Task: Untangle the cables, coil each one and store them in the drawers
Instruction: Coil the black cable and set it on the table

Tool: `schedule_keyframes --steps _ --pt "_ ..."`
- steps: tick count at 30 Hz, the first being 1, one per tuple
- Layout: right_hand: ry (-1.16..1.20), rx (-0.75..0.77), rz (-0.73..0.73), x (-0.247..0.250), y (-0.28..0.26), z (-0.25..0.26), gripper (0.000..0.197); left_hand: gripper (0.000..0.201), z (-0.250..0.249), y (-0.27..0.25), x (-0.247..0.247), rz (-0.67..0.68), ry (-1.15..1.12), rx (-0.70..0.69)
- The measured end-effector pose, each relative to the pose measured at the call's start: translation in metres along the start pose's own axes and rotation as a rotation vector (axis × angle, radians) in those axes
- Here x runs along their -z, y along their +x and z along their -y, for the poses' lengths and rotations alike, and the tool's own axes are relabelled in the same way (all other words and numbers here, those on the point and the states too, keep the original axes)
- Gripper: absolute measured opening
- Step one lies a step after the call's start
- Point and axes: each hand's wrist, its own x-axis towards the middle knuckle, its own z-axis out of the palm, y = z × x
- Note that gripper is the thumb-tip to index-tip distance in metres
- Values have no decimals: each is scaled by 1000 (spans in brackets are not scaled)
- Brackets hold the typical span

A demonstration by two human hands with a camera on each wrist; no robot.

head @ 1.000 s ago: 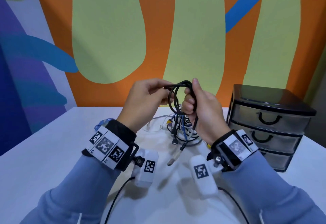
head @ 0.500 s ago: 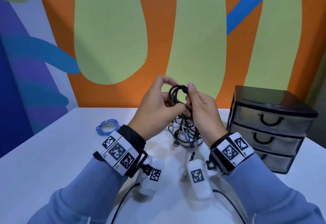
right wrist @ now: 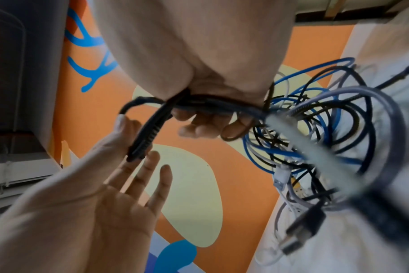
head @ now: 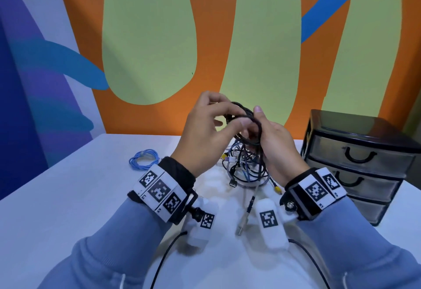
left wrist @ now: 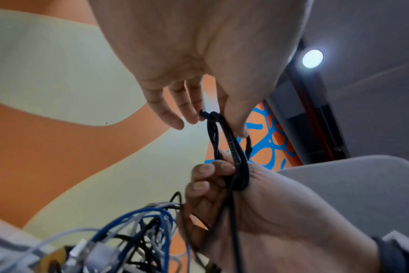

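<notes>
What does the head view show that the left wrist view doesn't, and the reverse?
Head only: the drawer unit, all three drawers closed, and a coiled blue cable lying apart on the table. Left wrist only: a ceiling light and the black cable's end at the left fingertips. Both: left hand and right hand holding the black cable above the tangle.

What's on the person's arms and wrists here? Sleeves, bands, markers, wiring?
Both arms wear light blue sleeves. Each wrist has a black band with white square-code tags: left wrist band, right wrist band. A white tagged camera pod hangs under each wrist, trailing a thin black cable. Left hand and right hand are bare.
</notes>
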Motion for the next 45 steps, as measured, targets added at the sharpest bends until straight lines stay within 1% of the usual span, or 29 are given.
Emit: schedule_keyframes --steps 2,4,6,8,11,14,15,16,18,19,22,24,25,29,31,33,36,39,42,44,45 --pt "19 -46 1 -3 0 -1 48 2 -3 2 0 -86 -147 83" --pt "29 -79 0 -5 0 -4 49 8 -3 6 0 -212 -284 166" --pt "49 -104 -11 -5 1 -5 49 13 -4 10 1 -286 -447 258" --pt "122 -129 -15 -2 2 -4 49 17 -3 11 3 -291 -560 329" --pt "316 -195 -1 1 3 2 49 15 -1 9 5 -284 -706 440" --pt "516 -221 35 2 0 7 47 23 1 10 10 -339 -879 543" --pt "557 -214 44 2 -1 8 47 20 2 11 11 -348 -908 565" --pt "598 -203 51 2 -1 9 47 18 2 11 11 -345 -919 580" --pt "694 -181 68 2 -1 12 46 27 2 9 10 -317 -888 606" --pt "745 -177 85 3 -1 14 45 29 2 8 9 -298 -862 615" --pt "857 -189 193 9 -1 17 42 20 2 6 7 -224 -794 632" --pt "875 -185 253 15 -1 16 42 13 0 6 7 -184 -763 625" --pt "881 -179 254 17 -1 16 44 11 -1 6 8 -156 -752 609" --pt "877 -114 158 14 2 17 51 7 -8 4 9 -36 -715 494" --pt "863 -101 107 12 3 17 51 5 -12 2 5 51 -593 379" --pt "832 -105 75 12 5 14 53 7 -13 -2 0 147 -451 234" --pt "701 -108 78 13 4 10 46 9 -8 -6 -4 226 -202 87" --pt "565 -115 155 5 -4 8 40 14 -2 -7 -3 223 7 19" --pt "526 -100 228 -5 -10 7 41 22 -2 -6 -2 136 78 -34" --pt "552 -84 264 -7 -11 7 45 38 -7 -6 -3 78 67 -8" --pt "575 -84 288 -7 -11 7 47 47 -8 -5 -3 60 40 30"
